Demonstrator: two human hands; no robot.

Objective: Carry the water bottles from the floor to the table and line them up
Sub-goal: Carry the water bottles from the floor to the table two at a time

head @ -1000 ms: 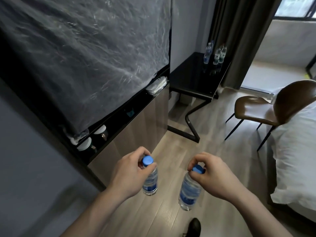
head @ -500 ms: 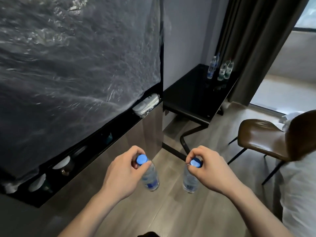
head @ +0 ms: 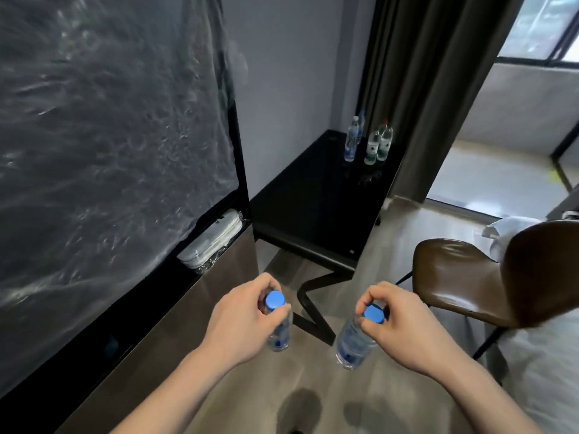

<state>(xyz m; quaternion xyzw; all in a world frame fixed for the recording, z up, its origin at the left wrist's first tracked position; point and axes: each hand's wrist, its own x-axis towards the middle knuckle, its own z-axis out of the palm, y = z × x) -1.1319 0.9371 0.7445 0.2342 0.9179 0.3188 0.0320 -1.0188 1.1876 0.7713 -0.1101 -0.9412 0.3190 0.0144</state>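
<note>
My left hand [head: 241, 314] grips a clear water bottle with a blue cap [head: 279, 332] by its neck, and it hangs above the wooden floor. My right hand [head: 398, 321] holds a second blue-capped bottle [head: 352, 343] the same way. Ahead stands the black table [head: 313, 195]. At its far end stand several bottles: a blue-labelled one [head: 351, 142] and two green-labelled ones [head: 379, 142] close together.
A plastic-wrapped dark panel [head: 109, 136] and a low cabinet [head: 188, 308] run along the left. A brown chair [head: 488, 277] stands to the right of the table, with white bedding [head: 545, 371] beyond it. A dark curtain [head: 438, 73] hangs behind the table.
I have moved forward along the cabinet. The table and chair are closer and larger in view. Both hands still hold their bottles in the same way.
</note>
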